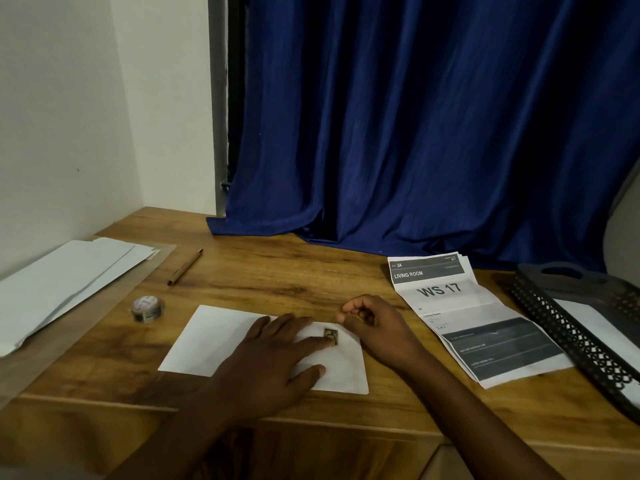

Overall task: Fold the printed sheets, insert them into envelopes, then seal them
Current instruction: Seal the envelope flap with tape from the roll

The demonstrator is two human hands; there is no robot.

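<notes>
1. A flat white paper envelope [221,341] lay on the wooden desk [277,278].
2. The left hand [277,362] pressed straight fingers on it, touching a small patterned sticker [331,336].
3. The right hand [374,327] rested curled beside it.

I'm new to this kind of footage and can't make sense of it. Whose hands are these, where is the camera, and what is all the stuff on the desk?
There is no machine here: a person wears a camera on the head, looking down at their own hands. The left hand lies flat on a white envelope, a fingertip pressing a small sticker on it. The right hand rests beside it, fingers curled; whether it holds anything is hidden. On the wooden desk lie a tape roll, a pen, spare envelopes, creased printed sheets and a black tray.
</notes>
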